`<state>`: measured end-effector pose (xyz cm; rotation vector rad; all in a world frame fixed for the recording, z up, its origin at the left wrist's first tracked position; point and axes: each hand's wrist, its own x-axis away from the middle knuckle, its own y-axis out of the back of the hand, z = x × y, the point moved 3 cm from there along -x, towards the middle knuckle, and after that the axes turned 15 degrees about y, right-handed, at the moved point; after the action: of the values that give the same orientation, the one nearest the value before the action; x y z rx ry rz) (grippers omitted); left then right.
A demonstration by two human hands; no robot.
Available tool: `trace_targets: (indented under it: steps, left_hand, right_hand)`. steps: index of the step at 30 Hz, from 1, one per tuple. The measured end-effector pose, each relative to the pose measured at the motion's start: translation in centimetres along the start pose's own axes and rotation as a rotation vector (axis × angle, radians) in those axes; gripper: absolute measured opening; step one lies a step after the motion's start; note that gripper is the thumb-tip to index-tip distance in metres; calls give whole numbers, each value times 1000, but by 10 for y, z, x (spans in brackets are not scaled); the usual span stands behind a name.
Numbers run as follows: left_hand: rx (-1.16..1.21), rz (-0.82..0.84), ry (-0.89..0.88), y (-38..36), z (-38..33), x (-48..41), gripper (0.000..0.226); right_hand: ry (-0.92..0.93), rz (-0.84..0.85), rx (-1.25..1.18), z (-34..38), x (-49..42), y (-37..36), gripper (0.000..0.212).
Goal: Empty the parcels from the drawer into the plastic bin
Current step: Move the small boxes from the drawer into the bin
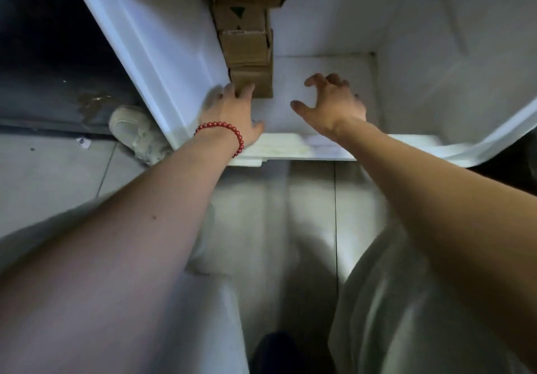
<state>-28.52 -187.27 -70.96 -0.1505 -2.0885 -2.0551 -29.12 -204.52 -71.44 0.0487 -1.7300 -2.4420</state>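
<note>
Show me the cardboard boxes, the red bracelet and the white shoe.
cardboard boxes (pixel 245 49): head view, face of a middle box.
red bead bracelet (pixel 223 124): head view, beads on the left wrist.
white shoe (pixel 135 128): head view, its upper.

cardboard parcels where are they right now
Head view: the cardboard parcels line the white container's left wall in a row, the nearest at the left hand.

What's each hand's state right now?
Left hand: fingertips on the nearest cardboard box; grip cannot be told.
Right hand: open, fingers spread, holding nothing.
</note>
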Motion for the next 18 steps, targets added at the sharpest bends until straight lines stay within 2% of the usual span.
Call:
trace_targets:
  steps: [5,12,18]
  left_hand:
    - [48,71,73,-20,-3,-35,77]
    - [136,140,105,-48,-17,-63,78]
    - [247,50,146,-51,-22,-78,79]
  right_hand:
    - [7,19,7,-7,-41,-32,57]
    - [-16,-48,-177,-18,-82,-68,62]
    - [4,-46,-208,-17,-101,-86,69]
